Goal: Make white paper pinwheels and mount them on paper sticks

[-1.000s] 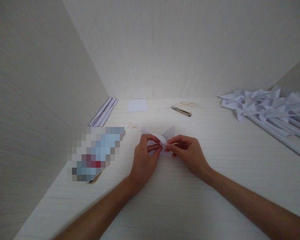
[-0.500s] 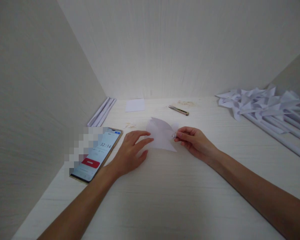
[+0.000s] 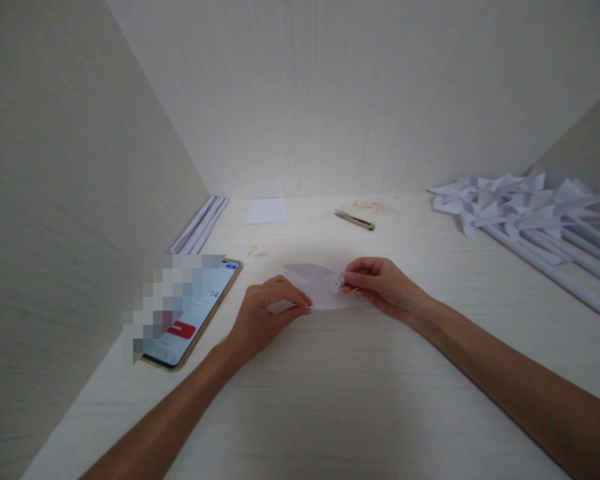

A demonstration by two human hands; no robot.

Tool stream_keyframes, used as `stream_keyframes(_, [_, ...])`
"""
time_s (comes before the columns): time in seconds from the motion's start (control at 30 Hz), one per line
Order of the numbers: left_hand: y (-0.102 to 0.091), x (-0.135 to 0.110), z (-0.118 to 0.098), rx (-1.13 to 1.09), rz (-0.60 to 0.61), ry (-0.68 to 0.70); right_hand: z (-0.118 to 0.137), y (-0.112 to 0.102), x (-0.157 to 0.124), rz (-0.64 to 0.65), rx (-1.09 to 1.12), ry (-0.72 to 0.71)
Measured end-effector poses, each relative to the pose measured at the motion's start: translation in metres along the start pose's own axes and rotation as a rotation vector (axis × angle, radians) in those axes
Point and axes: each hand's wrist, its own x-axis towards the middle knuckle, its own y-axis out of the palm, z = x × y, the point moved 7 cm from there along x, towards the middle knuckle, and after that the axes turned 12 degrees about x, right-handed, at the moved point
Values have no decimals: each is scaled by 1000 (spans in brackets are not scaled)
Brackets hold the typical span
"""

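Between my hands is a thin white sheet of paper (image 3: 321,287), held just above the table and curved along its far edge. My left hand (image 3: 273,310) pinches its near left edge between thumb and fingertips. On the other side, my right hand (image 3: 377,283) has thumb and fingers closed on a small crumpled or gathered part of the paper; exactly what lies between these fingertips is too small to make out. A pair of thread snips (image 3: 355,220) lies beyond the right hand. Farther left is a flat white paper square (image 3: 267,211).
Several white paper pinwheels (image 3: 510,207) on rolled paper sticks are heaped at the right. White paper rolls (image 3: 200,223) rest against the left wall. A phone (image 3: 200,320) showing a timer lies beside my left forearm. Small pale scraps (image 3: 257,251) and brownish bits (image 3: 367,206) are scattered about.
My left fingers, spread beside the sheet before, have closed on its near edge. The paper has turned and its far part has tipped lower. My right hand keeps its pinch and shifts slightly left.
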Motion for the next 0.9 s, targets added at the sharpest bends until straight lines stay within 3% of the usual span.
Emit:
stream_keyframes(0.13, [5, -4, 20, -175, -73, -427, -2, 5, -1, 20, -28, 2])
stream_keyframes(0.23, [15, -6, 26, -319, -61, -579, -3, 9, -2, 37, -48, -16])
stream_keyframes(0.37, [21, -4, 23, -395, -21, -605, -4, 12, -3, 58, -55, -48])
stream_keyframes(0.67, [28, -6, 22, -317, 52, -601, -5, 15, -3, 56, -144, -112])
stream_keyframes(0.9, [31, -6, 22, -328, 64, -596, -1, 22, -8, -26, -256, -182])
